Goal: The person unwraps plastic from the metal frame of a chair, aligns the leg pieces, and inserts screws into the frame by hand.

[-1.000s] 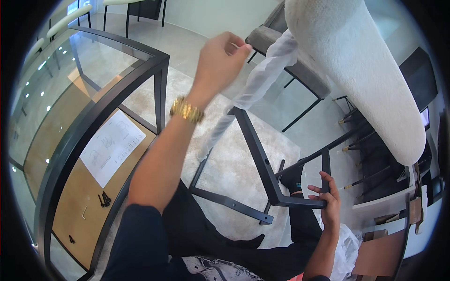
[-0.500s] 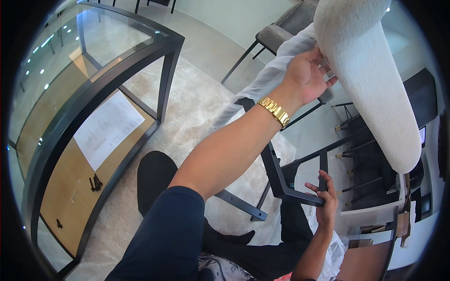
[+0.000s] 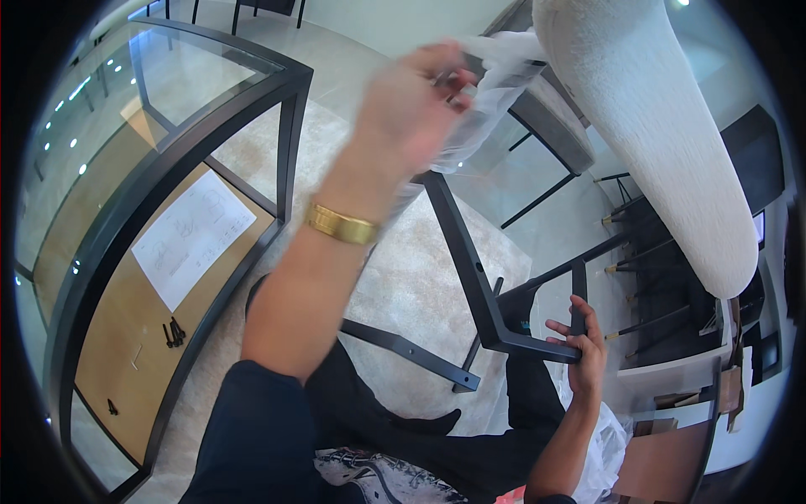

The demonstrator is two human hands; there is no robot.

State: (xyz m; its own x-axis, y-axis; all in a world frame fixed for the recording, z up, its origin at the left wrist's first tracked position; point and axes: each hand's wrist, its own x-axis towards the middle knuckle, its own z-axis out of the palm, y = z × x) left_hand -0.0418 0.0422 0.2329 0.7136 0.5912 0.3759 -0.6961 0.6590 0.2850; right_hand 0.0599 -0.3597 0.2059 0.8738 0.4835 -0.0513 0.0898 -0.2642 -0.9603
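A pale tiled floor with a beige speckled carpet spread over it fills the room seen from above. At the far left stands a black metal-framed table with a glass top; beneath the glass lies a light brown board carrying a white instruction sheet with line drawings and a small cluster of black screws.

Moving inward, the person's left forearm rises from a dark blue sleeve, a gold metal bracelet round the wrist. The left hand, blurred, is raised high and its fingers are closed on a thin translucent white plastic wrapping that hangs over the upper end of a black metal frame bar.

That bar slopes down to a corner joint in the middle of the view, above the person's dark trousers. A crosspiece runs off from the joint to the right, and a second black bar lies along the carpet below.

Further right, the right hand holds the black frame at its lower crosspiece, thumb and fingers curled about the bar beside a short upright post. More crumpled clear plastic lies by the right forearm.

Along the right side a long white bouclé upholstered cushion slants across the view, with dark shelving behind it.
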